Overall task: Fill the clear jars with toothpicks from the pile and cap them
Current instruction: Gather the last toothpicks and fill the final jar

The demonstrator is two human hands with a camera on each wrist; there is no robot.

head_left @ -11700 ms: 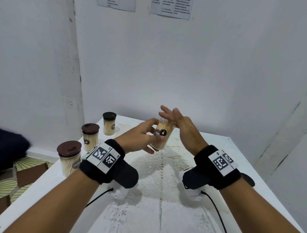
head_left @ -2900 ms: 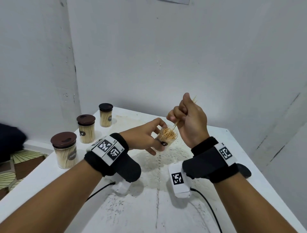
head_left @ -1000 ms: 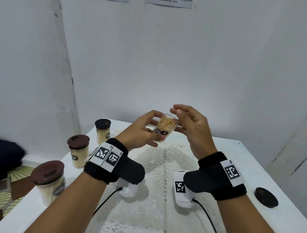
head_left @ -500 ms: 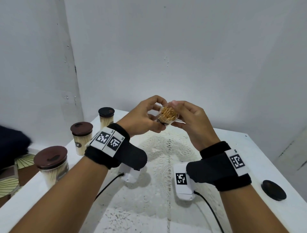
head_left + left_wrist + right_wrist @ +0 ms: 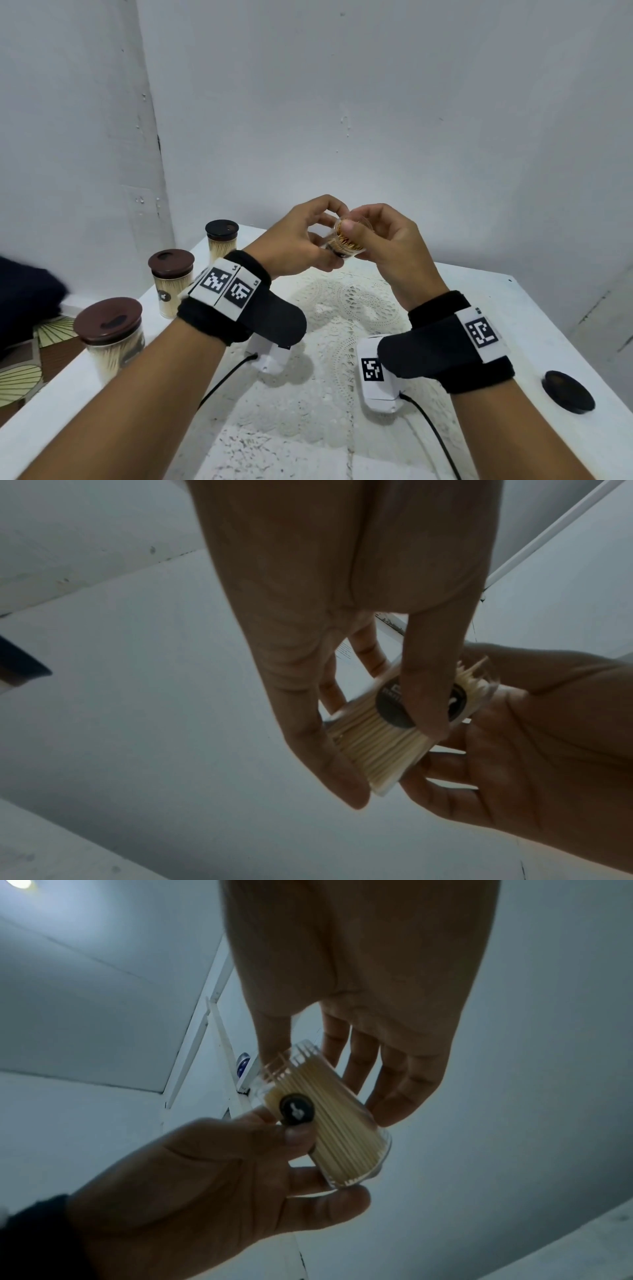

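A clear jar (image 5: pixel 346 244) packed with toothpicks is held up over the table between both hands, lying tilted with its uncapped mouth towards me. My left hand (image 5: pixel 308 236) grips its body, thumb on the round black label (image 5: pixel 297 1113) and fingers round the far side. My right hand (image 5: pixel 371 233) holds the mouth end, with the thumb laid across the toothpick tips and the fingers curled behind the jar (image 5: pixel 339 1123). In the left wrist view the jar (image 5: pixel 373 748) sits between my left thumb and fingers, with the right hand (image 5: pixel 534 737) cupped behind it.
A loose dark lid (image 5: pixel 568 395) lies flat near the table's right edge. Three capped jars of toothpicks (image 5: pixel 221 240) (image 5: pixel 171 282) (image 5: pixel 109 337) stand in a row along the left edge. A white lace cloth (image 5: pixel 342 308) covers the table's middle. Walls close in behind and at the left.
Both hands have lifted the jar a little and tipped its mouth more towards me. My right thumb has come over the toothpick tips.
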